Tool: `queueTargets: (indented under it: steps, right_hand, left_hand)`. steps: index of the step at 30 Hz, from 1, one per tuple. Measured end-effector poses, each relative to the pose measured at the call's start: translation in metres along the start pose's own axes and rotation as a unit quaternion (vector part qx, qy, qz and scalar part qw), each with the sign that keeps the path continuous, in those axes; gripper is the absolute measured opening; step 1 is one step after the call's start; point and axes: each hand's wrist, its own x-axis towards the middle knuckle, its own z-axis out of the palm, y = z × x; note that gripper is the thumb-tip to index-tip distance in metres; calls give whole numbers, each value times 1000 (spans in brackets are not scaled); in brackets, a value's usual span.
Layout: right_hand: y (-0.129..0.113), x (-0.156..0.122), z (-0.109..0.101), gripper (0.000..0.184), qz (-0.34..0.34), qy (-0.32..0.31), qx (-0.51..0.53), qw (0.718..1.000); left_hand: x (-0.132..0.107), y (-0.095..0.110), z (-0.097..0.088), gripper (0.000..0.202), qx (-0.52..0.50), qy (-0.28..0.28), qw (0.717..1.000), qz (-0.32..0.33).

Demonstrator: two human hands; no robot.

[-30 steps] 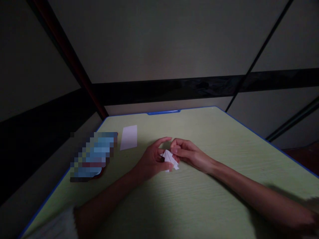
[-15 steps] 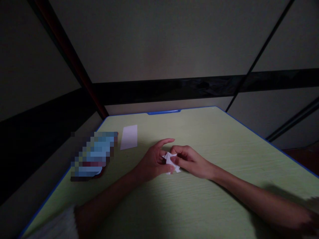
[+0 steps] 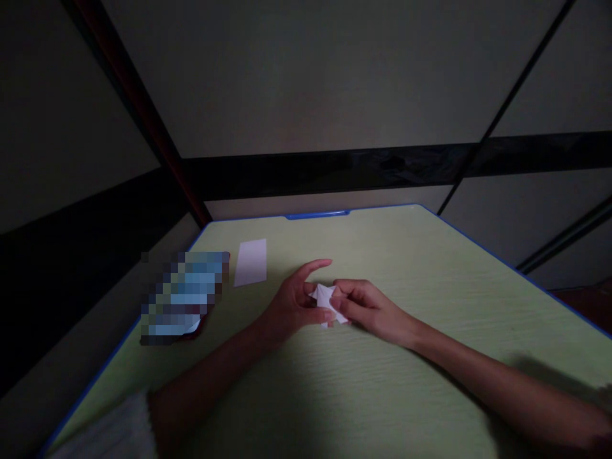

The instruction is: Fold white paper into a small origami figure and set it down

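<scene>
A small piece of folded white paper [image 3: 325,297], with pointed corners and creases, is held between both hands above the middle of the table. My left hand [image 3: 295,304] pinches its near left side with the thumb on top, while the index finger arches out away from the paper. My right hand [image 3: 367,305] grips the right side, thumb pressed on the upper face and fingers curled behind. The fingers hide parts of the paper's edges and its underside.
The pale green table [image 3: 382,395] has a blue rim and a blue handle-like piece [image 3: 318,215] at its far edge. A flat white sheet [image 3: 251,262] lies left of centre. Beside it is a pixelated phone-like object [image 3: 191,296]. Panelled doors [image 3: 306,76] stand behind the table.
The folded paper has turned slightly in my hands, and its lower right part now points further right. My left index finger has lifted a little. The whole view has shifted slightly.
</scene>
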Motion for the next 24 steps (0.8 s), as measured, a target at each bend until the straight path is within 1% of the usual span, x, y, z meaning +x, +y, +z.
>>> queueTargets:
  steps: [4, 6, 8, 13, 15, 18, 20, 24]
  right_hand:
    - [-1, -2, 2, 31, -19, 14, -42, 999]
    - [0, -1, 2, 32, -24, 30, -33, 999]
    - [2, 2, 1, 32, -19, 34, 0, 999]
    - [7, 6, -5, 29, -8, -4, 106, 994]
    - [6, 5, -6, 28, -11, -4, 113, 993]
    - [4, 3, -4, 28, -17, 15, 99, 995]
    - [4, 3, -3, 29, -18, 23, 109, 994]
    - [9, 7, -5, 27, 3, 5, 197, 980]
  left_hand:
    - [-1, 0, 1, 78, 5, 6, 1000, -2]
    - [-1, 0, 0, 76, 11, 16, 1000, 6]
    - [-1, 0, -1, 74, 13, 31, 999, 16]
    - [0, 0, -1, 76, 12, 54, 998, 23]
    - [0, 0, -1, 76, 14, 56, 998, 25]
    - [-1, -1, -1, 75, 15, 48, 998, 24]
    - [0, -2, -2, 75, 14, 44, 999, 28]
    - [0, -3, -3, 76, 11, 52, 998, 32]
